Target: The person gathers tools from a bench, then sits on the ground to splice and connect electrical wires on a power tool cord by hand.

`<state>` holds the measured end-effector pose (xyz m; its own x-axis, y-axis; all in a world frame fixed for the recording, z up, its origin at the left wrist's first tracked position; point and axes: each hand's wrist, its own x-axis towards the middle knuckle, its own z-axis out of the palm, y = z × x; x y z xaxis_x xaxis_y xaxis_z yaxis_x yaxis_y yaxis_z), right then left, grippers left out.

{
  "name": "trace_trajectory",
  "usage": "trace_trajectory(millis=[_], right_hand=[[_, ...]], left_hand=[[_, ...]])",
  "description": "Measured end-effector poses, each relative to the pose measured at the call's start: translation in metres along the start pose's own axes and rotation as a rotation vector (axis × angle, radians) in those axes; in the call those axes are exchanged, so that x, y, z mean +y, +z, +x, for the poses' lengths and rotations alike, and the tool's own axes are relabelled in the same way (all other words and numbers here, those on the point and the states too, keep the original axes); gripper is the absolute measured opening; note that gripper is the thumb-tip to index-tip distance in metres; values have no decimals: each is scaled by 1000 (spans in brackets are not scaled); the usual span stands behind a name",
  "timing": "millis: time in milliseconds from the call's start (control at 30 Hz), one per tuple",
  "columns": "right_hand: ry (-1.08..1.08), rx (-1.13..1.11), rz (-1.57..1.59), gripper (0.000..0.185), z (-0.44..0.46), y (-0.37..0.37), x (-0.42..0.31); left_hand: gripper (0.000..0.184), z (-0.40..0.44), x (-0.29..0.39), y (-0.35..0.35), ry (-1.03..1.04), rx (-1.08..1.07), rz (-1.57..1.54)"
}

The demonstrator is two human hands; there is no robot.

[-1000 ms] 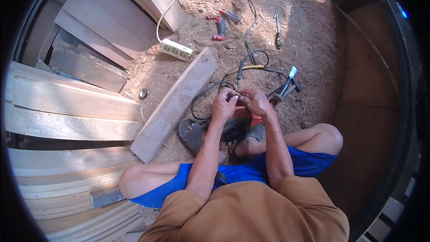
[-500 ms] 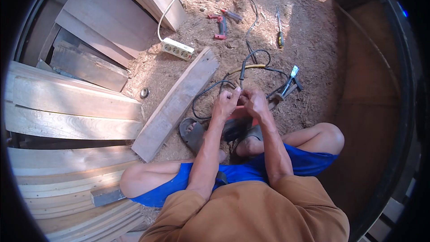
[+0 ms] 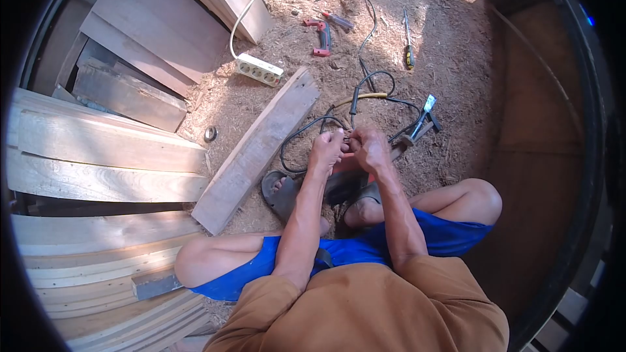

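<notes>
Close together above the feet, my left hand [image 3: 325, 149] and my right hand [image 3: 372, 148] have their fingers pinched around the end of a black cable [image 3: 354, 102]. The fingertips hide most of that end. Beneath the hands is a red and black tool [image 3: 345, 179], partly covered by them. The cable loops on the ground, with a yellow section [image 3: 360, 98] beyond the hands. Just right of my right hand lies a hammer-like tool with a shiny blade [image 3: 427, 105].
A thick wooden plank [image 3: 257, 150] lies left of the hands, near a white power strip [image 3: 259, 70] and a tape roll [image 3: 210, 133]. Farther off are a red and black handle part [image 3: 321, 38] and a screwdriver [image 3: 409, 52]. Stacked boards [image 3: 111, 140] stand left, a dark wooden frame [image 3: 535, 117] right.
The fingers of both hands have shifted slightly around the cable end, and my left thumb has come down from its raised position. The objects on the ground have stayed in place.
</notes>
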<state>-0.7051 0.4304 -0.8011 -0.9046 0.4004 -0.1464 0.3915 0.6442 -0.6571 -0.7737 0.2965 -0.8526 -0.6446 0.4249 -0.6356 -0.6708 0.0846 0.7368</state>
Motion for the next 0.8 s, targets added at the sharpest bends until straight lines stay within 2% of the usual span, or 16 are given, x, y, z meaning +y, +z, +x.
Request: trace_trajectory(millis=[100, 200, 300, 500, 600, 700, 800], right_hand=[[-8, 23, -14, 16, 0, 0, 1], [14, 28, 0, 15, 1, 2, 6], [46, -2, 29, 15, 3, 2, 10], [80, -45, 91, 14, 5, -1, 13], [50, -6, 67, 14, 5, 0, 13], [40, 24, 38, 15, 3, 1, 8], [43, 42, 62, 16, -2, -2, -5]], left_hand=[[23, 5, -12, 2, 110, 49, 127], [18, 10, -21, 3, 254, 17, 126], [17, 7, -19, 2, 282, 7, 159], [20, 1, -14, 1, 242, -85, -53], [25, -5, -6, -2, 130, -28, 20], [27, -3, -8, -3, 109, -58, 139], [27, -3, -7, 8, 144, 13, 115]])
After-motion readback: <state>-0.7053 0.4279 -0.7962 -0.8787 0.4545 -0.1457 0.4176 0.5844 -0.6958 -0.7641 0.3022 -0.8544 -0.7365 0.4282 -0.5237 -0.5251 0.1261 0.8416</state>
